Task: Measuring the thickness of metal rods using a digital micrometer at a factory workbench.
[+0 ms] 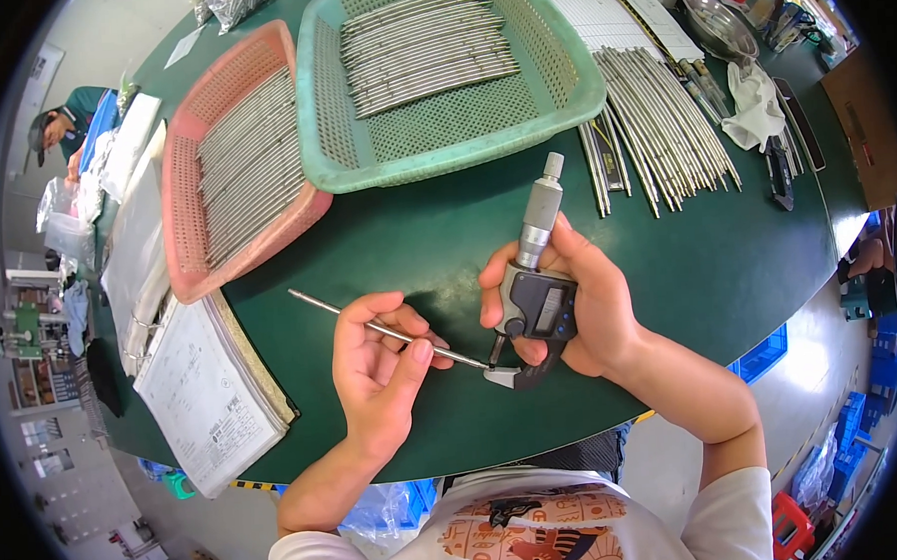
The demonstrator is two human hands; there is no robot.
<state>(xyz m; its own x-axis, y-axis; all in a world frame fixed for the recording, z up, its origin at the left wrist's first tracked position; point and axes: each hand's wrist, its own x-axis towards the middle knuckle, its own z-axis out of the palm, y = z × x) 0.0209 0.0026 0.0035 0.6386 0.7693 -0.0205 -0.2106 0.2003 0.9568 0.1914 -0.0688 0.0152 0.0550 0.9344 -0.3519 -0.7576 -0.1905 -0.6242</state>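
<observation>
My left hand (380, 368) pinches a thin metal rod (314, 302) between thumb and fingers, and the rod slants down to the right. Its right end sits at the jaws of a digital micrometer (545, 301); whether the jaws press on it I cannot tell. My right hand (594, 299) is wrapped round the micrometer's body, with the grey thimble pointing up and away from me and the small screen facing up. Both hands are above the green table (447, 235).
At the back stands a green basket (453, 155) partly filled with metal rods. A pink basket (188, 221) of rods leans beside it. More rods (662, 121) lie loose at right, near a white cloth (753, 107). Papers (208, 391) lie at left; another person (76, 121) is far left.
</observation>
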